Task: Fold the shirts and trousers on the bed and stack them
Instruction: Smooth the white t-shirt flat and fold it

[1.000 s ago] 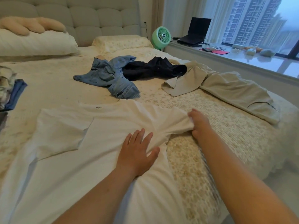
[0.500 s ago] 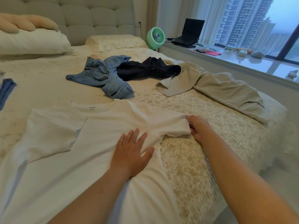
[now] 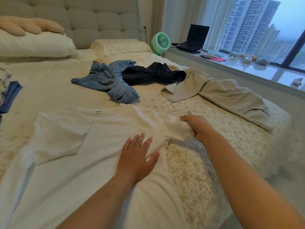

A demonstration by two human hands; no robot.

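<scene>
Left hand (image 3: 137, 158) flat, fingers spread — right hand (image 3: 197, 128) seemingly pinching.

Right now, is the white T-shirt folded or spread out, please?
Partly folded: the white T-shirt lies spread; one sleeve is folded in; the right hand grips the other.

White shirt (image 3: 102, 142) thin matt cloth; jeans (image 3: 107, 80) coarse denim; bedspread (image 3: 206, 156) textured (quilted); windowsill (image 3: 257, 70) glossy.
</scene>
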